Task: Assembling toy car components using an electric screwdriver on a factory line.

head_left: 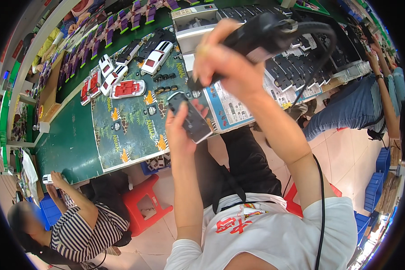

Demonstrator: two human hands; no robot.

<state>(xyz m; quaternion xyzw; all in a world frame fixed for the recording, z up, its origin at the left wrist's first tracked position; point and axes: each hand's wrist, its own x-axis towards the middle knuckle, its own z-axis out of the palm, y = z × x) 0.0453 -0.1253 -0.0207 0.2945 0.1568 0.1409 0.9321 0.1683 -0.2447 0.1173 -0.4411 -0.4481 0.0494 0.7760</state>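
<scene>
Black toy-car chassis (196, 121) slants lengthwise far-left, the left hand (179, 131) pinching it. Just beyond, the right hand's fingers (204, 67) wrap a corded screwdriver (262, 37).

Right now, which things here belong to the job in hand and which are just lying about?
Likely the job:
black corded tool, right hand
black car part, left hand
black car bases
white toy cars

Apparently just nearby:
red stool
blue crates
</scene>
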